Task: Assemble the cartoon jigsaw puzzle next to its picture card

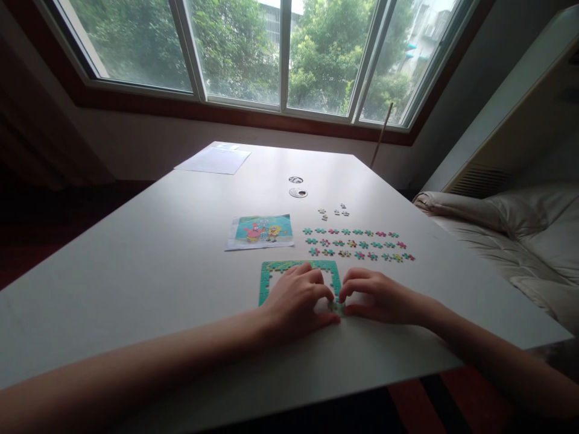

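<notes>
Puzzle piece (pixel 336 307) is being pinched by left hand (pixel 296 301) and right hand (pixel 380 298) fingertips, steadying it at the near corner of the frame (pixel 264 283); sorted spare pieces (pixel 357 244) are lying beyond the frame.

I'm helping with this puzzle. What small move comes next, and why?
Probably press the piece down into the lower right corner of the frame: the left hand and right hand meet on it right there, below the frame's right side.
</notes>
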`<state>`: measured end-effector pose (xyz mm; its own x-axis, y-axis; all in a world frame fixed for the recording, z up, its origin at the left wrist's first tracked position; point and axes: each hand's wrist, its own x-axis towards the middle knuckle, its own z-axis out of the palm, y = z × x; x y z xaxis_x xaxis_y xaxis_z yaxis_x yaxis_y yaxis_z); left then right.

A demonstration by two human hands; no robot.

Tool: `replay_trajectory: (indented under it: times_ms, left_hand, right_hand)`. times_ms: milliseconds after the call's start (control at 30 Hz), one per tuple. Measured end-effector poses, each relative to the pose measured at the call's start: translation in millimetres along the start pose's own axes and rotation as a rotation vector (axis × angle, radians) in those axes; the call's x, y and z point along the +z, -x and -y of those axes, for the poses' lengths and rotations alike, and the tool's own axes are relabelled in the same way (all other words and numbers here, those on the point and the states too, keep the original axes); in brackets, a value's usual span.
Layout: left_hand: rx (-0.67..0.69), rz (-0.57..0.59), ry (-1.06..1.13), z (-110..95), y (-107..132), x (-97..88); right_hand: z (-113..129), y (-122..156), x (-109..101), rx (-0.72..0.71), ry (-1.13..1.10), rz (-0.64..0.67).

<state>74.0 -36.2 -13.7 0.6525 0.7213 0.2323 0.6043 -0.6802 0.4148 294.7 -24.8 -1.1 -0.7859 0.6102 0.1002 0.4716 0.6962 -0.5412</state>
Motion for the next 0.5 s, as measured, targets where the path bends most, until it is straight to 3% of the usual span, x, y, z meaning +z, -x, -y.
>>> replay_trajectory:
  times_ms: [267, 500]
  left_hand:
    - [-0.004, 0.013, -0.036, -3, 1, -3.2]
    - [0.116, 0.030, -0.150, -13, 28, -8.7]
  right_hand:
    - [-5, 2, 1, -0.099, 0.059, 0.027]
    - [-5, -1, 1, -0.100, 0.055, 0.027]
